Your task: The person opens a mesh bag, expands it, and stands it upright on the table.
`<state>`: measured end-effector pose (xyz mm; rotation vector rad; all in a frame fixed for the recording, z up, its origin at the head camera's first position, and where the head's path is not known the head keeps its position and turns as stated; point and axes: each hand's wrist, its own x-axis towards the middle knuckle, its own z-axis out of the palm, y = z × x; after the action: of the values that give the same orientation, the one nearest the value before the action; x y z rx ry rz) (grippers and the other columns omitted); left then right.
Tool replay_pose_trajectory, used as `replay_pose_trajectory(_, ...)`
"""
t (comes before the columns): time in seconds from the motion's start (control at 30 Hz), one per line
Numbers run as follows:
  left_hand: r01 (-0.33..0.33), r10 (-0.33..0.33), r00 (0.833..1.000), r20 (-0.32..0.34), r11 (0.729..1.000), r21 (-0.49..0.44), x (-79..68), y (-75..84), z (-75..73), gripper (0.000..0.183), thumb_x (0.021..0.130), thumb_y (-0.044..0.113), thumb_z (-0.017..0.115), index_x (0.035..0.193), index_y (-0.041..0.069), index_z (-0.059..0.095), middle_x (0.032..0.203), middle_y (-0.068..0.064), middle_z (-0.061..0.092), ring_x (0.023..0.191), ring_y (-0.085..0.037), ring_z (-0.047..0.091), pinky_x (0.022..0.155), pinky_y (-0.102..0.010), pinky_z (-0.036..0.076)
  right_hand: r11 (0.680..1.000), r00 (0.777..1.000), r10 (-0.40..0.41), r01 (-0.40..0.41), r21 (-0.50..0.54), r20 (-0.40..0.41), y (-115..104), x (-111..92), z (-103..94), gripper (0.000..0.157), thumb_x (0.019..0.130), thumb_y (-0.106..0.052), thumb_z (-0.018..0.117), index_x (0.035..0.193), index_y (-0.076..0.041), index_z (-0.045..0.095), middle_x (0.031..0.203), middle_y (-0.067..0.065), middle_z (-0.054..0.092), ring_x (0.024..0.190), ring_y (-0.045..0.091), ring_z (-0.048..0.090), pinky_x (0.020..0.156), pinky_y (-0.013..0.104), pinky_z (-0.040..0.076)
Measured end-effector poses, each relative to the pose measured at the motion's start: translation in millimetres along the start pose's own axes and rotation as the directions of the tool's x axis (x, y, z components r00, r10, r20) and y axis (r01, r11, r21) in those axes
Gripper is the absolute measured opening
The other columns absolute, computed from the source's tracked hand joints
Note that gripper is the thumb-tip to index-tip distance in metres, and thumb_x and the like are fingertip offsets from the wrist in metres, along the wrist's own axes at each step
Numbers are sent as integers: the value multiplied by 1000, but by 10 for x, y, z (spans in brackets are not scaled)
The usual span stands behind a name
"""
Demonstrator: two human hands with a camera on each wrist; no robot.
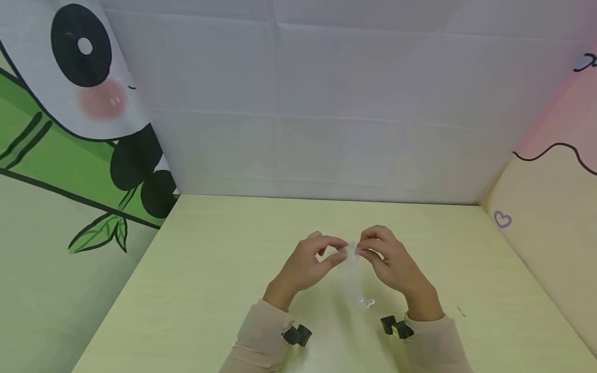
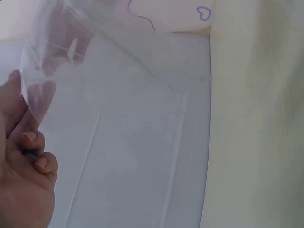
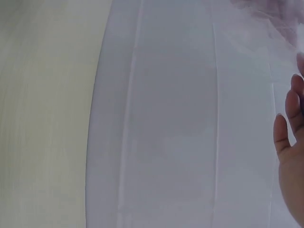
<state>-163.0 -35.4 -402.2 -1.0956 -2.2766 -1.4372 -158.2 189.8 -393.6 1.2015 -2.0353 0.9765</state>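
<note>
A clear plastic bag hangs between the two hands above the table, its lower end catching a bright glint. My left hand pinches its upper edge between thumb and forefinger. From the other side, my right hand pinches the same edge with thumb and fingertips, close to the left fingertips. In the left wrist view the see-through film of the bag spreads across the top, covering the left fingertips. Only part of the right hand shows at the right border of the right wrist view.
Under the hands lies a pale yellow tabletop. A creased white backdrop rises behind it, with a painted panel on the left and a pink-and-cream one on the right. A tiny dark scrap lies right of the right wrist.
</note>
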Motion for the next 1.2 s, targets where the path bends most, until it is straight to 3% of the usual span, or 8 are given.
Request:
replay_pose_trajectory(0.13,-19,20,999,-29,999,42,48,46,4,7,88,12,74,94,11,74,82,9,61,69,-19,45,62,-25,38,998,999,44,-44,-46,7,-20,17,10,36,102,-37,49,92,-6,66,100,6,53,90,24,46,80,37,34)
replay_pose_trajectory(0.27,-69,72,996,-52,996,53,66,47,12,7,85,7,76,90,11,73,83,8,64,69,-16,45,62,-24,39,995,996,94,-93,-36,15,-40,33,27,34,100,-42,53,94,-11,68,101,3,53,93,24,45,82,41,32)
replay_pose_trajectory(0.6,-107,108,992,-66,994,13,53,10,29,6,87,3,71,89,8,69,78,4,55,66,-9,42,57,-23,39,997,1000,-23,25,-75,21,21,46,5,36,102,-35,47,80,-11,63,92,3,48,81,19,41,76,41,25)
replay_pose_trajectory(0.73,-103,103,994,-39,995,-7,50,-2,34,3,90,2,68,90,5,67,79,3,56,69,-10,44,59,-23,42,994,999,-34,35,-104,16,17,60,0,39,102,-37,45,78,-12,61,92,3,48,80,20,42,75,43,26)
replay_pose_trajectory(0.9,-77,77,997,-11,997,27,67,16,36,10,92,8,68,101,6,70,81,6,57,72,-12,46,64,-27,43,986,996,-83,80,-149,-14,5,98,5,39,103,-35,46,79,-9,64,91,5,49,77,21,42,71,45,27)
replay_pose_trajectory(1.1,-82,82,997,-7,997,0,104,55,15,6,92,14,70,90,8,71,81,7,64,75,-14,47,66,-30,42,985,998,-59,57,-163,-7,12,94,7,39,102,-39,46,81,-11,64,90,3,49,78,19,42,73,45,26)
replay_pose_trajectory(1.2,-47,47,999,10,997,-56,96,52,8,6,92,12,68,91,7,70,82,6,61,75,-11,46,64,-29,41,986,999,-37,37,-165,2,20,87,2,41,101,-42,47,80,-12,64,91,2,48,79,19,41,74,45,26)
